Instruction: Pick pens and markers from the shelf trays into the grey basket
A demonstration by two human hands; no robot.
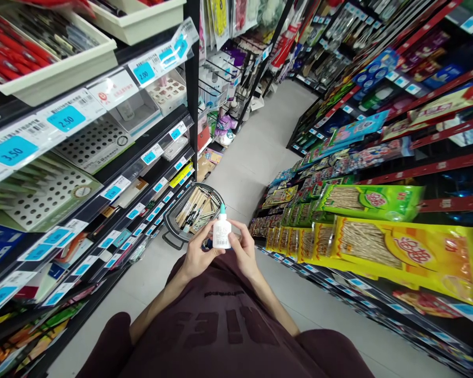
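Observation:
A small white squeeze bottle with a green cap [222, 234] is held upright in front of my body, its label and barcode facing me. My left hand [199, 254] grips its left side with thumb and fingers. On the other side, my right hand [243, 247] pinches it, thumb across the front edge. Just beyond the bottle, a dark basket [168, 214] stands on the floor, holding pens or pencils [197, 207] and other slim sticks. Part of the basket is hidden behind the hands and bottle.
On the left, shelves carry price tags [66, 119], pen trays [112, 50] and perforated boxes [96, 142]. At right hang yellow snack packets [429, 252] and green packets [372, 202], jutting toward the aisle. The grey tiled floor [256, 142] runs ahead between the shelves.

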